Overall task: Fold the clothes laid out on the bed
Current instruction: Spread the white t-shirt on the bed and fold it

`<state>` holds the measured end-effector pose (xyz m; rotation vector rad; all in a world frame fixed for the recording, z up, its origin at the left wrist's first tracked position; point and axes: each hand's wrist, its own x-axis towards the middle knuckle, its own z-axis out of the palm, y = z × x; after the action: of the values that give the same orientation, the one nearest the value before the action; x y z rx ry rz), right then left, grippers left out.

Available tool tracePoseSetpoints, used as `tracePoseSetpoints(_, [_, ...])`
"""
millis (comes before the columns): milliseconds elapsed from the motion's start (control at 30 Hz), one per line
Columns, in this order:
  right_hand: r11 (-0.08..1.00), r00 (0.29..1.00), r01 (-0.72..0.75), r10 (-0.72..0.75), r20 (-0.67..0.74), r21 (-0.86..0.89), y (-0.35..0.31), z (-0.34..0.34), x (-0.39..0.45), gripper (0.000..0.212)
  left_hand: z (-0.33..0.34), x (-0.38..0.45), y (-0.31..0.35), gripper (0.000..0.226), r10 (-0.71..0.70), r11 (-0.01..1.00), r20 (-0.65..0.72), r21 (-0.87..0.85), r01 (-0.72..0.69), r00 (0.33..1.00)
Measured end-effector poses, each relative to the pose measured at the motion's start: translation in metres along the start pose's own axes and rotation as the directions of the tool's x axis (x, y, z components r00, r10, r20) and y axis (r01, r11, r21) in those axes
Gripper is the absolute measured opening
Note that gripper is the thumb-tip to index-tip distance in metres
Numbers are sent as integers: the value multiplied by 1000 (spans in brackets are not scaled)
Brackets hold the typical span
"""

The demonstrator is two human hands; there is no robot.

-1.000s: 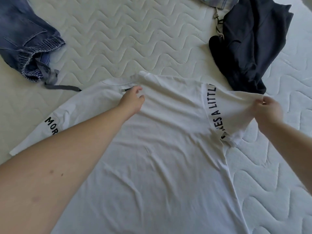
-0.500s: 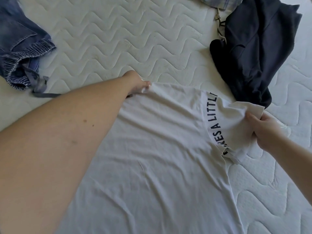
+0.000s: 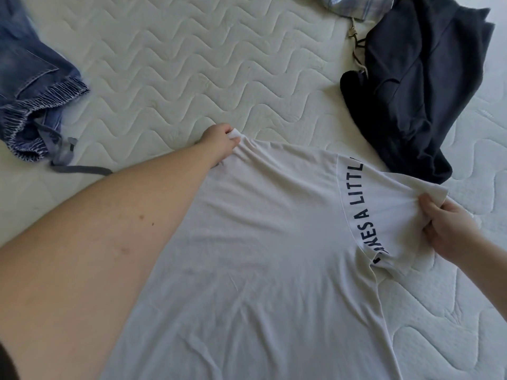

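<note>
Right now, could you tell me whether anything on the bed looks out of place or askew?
Nothing is damaged. The white T-shirt lies wrinkled, bunched where the left hand grips its neckline and the right hand pinches its sleeve. The jeans and the dark garment lie crumpled, unfolded.

White T-shirt [image 3: 260,256] spread on bed; jeans [image 3: 30,86] left; dark garment [image 3: 422,86] right.

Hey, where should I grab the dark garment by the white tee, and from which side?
Judging by its pose, take the dark garment at its near bunched end beside the white T-shirt, coming from the right hand side. That end bulges up off the mattress, giving fingers a fold to pinch.
</note>
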<state>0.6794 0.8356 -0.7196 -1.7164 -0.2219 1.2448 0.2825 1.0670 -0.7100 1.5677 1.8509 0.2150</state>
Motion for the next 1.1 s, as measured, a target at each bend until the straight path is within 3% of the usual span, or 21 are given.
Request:
tracePoseSetpoints(133, [999, 999, -25, 24, 44, 29, 2, -11, 0, 13, 2, 6, 9, 30, -53, 992, -135, 104, 67, 989])
tracePoseSetpoints(200, [999, 999, -47, 47, 18, 25, 1, -13, 1, 11, 3, 7, 13, 32, 51, 974, -119, 225, -23, 992])
tracePoseSetpoints(333, [999, 999, -52, 52, -11, -11, -1, -9, 2, 6, -1, 7, 29, 30, 307, 821, 113, 470, -323, 945])
tracePoseSetpoints(500, [999, 999, -39, 39, 26, 9, -1, -9, 3, 10, 2, 3, 57, 32, 299, 621, 375, 622, -477, 878])
tracePoseSetpoints(600, [999, 998, -40, 39, 44, 17, -1, -9, 2, 12, 13, 0, 68, 19, 280, 658, 466, 544, -521, 840])
tracePoseSetpoints(667, [999, 998, -41, 40, 41, 27, -1, -9, 3, 11, 12, 1, 72, 11, 325, 710, 430, 476, -518, 842])
tracePoseSetpoints(800, [998, 998, -38, 36, 42, 43, 1, -9, 4, 11, 14, 8, 72, 17, 353, 776, 287, 442, -450, 891])
tracePoseSetpoints(900, [998, 999, -33, 31, 36, 50, 1, -9, 6, 11, 26, 8, 66, 17, 361, 774, 211, 476, -418, 908])
tracePoseSetpoints(1100, [998, 999, -38, 37, 22, 46, 1, -8, 6, 12, 43, -5, 66, 22, 467, 723, 70, 543, -427, 881])
